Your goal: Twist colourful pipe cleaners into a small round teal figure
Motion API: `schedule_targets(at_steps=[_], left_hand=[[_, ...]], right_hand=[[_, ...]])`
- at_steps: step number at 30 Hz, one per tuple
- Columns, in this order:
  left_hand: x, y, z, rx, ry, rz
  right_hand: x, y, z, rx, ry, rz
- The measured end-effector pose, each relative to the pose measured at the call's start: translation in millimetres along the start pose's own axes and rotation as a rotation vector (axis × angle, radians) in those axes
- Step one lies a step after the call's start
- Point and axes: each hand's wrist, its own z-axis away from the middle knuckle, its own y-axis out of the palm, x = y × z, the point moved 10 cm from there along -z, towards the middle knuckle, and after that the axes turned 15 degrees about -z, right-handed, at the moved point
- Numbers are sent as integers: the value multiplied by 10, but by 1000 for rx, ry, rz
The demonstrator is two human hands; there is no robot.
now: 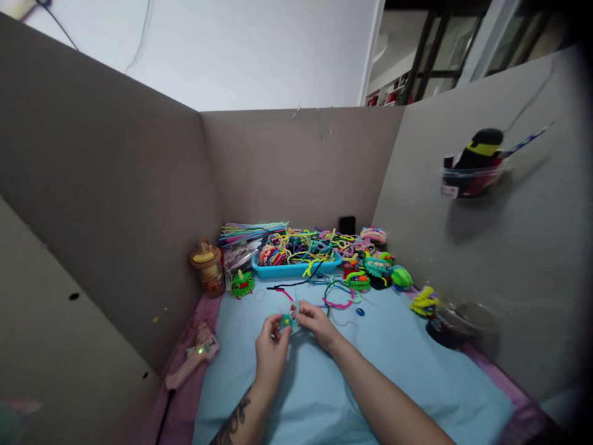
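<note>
My left hand is closed around a small teal pipe-cleaner piece with a yellow spot on it. Just to its right, my right hand pinches a pale teal pipe cleaner that stands up from between the fingers; whether it joins the piece I cannot tell. Both hands are close together above the light blue cloth. Beyond them lie loose black, pink and green pipe cleaners and a small dark blue ring.
A blue tray heaped with pipe cleaners stands at the back. Several finished pipe-cleaner figures sit to its right, a green frog figure to its left. A lidded cup, a pink glue gun and a dark round container flank the cloth.
</note>
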Motion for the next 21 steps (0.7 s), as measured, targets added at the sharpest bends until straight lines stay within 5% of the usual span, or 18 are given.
schedule_targets(at_steps=[8,21], left_hand=[[-189,-97,77,-99,151,-91],[-53,87,-75,7,151,62]], right_hand=[[19,-33,49,-38,-83,12],[-233,-160,36,-71,1,-47]])
